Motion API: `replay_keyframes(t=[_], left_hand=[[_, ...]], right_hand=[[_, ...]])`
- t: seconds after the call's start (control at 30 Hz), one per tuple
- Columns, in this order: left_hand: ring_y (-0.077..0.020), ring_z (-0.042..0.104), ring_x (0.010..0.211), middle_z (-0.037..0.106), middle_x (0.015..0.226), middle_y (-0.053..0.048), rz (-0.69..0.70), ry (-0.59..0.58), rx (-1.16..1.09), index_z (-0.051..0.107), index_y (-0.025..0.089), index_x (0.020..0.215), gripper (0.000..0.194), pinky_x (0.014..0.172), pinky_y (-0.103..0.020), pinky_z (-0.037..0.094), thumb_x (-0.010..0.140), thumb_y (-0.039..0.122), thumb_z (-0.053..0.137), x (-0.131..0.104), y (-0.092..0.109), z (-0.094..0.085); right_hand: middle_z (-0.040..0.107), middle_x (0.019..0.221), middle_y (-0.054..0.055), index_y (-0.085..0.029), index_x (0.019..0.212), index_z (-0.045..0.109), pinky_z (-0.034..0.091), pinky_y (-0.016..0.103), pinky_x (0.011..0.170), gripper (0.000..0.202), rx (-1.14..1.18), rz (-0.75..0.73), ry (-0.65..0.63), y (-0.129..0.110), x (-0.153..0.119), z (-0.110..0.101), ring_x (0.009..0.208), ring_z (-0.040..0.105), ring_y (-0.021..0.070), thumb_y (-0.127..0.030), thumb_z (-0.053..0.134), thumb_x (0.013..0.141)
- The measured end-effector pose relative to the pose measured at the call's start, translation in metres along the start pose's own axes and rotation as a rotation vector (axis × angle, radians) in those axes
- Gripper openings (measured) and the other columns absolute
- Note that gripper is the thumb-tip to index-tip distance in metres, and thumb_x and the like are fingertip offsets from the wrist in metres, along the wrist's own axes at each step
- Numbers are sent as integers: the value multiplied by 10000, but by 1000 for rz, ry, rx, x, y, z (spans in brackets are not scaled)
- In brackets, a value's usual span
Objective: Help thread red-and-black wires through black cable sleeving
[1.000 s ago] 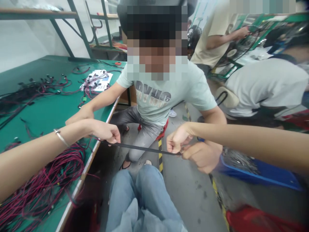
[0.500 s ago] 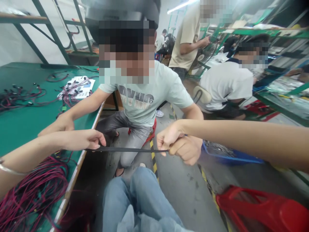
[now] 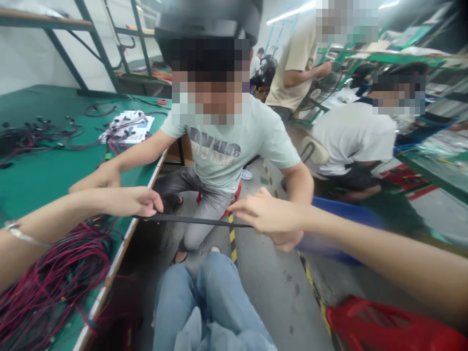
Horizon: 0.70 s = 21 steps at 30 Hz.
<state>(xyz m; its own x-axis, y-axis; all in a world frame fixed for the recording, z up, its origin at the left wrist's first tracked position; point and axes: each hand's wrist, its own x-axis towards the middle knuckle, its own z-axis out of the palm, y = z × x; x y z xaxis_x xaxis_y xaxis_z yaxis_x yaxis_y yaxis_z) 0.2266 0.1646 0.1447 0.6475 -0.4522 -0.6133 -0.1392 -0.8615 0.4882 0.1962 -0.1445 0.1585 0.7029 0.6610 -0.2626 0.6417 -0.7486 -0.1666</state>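
Note:
A long, thin black strap is stretched nearly level above the floor between me and the person opposite. My left hand has its fingers curled in a pinch on the strap's left part, by the table edge. My right hand is just above the strap's right end, fingers stretched to the left and apart from the strap. Beneath it, partly hidden, a co-worker's closed hand is at that end. The co-worker's other hand is behind my left wrist, its fingers mostly hidden.
On the green table lie a heap of red and black cables, more cables with connectors and printed sheets. A red stool stands low right. Behind my right arm is a blue bin. Other people sit and stand behind.
My right hand has let go of the strap and lifted slightly, its fingers straightening. My left hand keeps its pinch. The view has shifted a little.

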Motion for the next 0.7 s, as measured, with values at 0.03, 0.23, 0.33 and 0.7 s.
replay_keyframes(t=[0.03, 0.23, 0.33, 0.7], left_hand=[[-128, 419, 639, 461, 703, 8, -18, -7, 6, 545, 150, 915, 287, 578, -208, 338, 663, 275, 484, 1, 0, 0], [-115, 419, 553, 481, 600, 22, -60, 80, 45, 572, 141, 811, 251, 517, -214, 331, 584, 204, 487, 8, 5, -1], [-105, 415, 543, 494, 591, 26, -49, 115, 49, 563, 145, 804, 219, 515, -214, 331, 605, 228, 526, 7, 7, -3], [-85, 331, 496, 381, 541, 88, -116, 188, 63, 434, 153, 896, 262, 474, -205, 252, 643, 88, 448, 5, 4, 5]], right_hand=[[673, 903, 38, -223, 1052, 566, 302, 327, 758, 299, 25, -30, -17, -7, 2, 3, 858, 582, 179, -347, 398, 837], [644, 917, 97, -136, 1138, 459, 270, 357, 736, 389, -180, -82, 160, -38, 9, 28, 859, 562, 229, -289, 519, 785], [633, 894, 86, -132, 1100, 465, 256, 335, 685, 298, -293, -113, 300, -44, 9, 35, 805, 537, 200, -204, 459, 812], [624, 808, 74, -146, 817, 585, 286, 323, 666, 193, -144, -50, 202, -50, 23, 44, 821, 491, 202, -133, 393, 801]])
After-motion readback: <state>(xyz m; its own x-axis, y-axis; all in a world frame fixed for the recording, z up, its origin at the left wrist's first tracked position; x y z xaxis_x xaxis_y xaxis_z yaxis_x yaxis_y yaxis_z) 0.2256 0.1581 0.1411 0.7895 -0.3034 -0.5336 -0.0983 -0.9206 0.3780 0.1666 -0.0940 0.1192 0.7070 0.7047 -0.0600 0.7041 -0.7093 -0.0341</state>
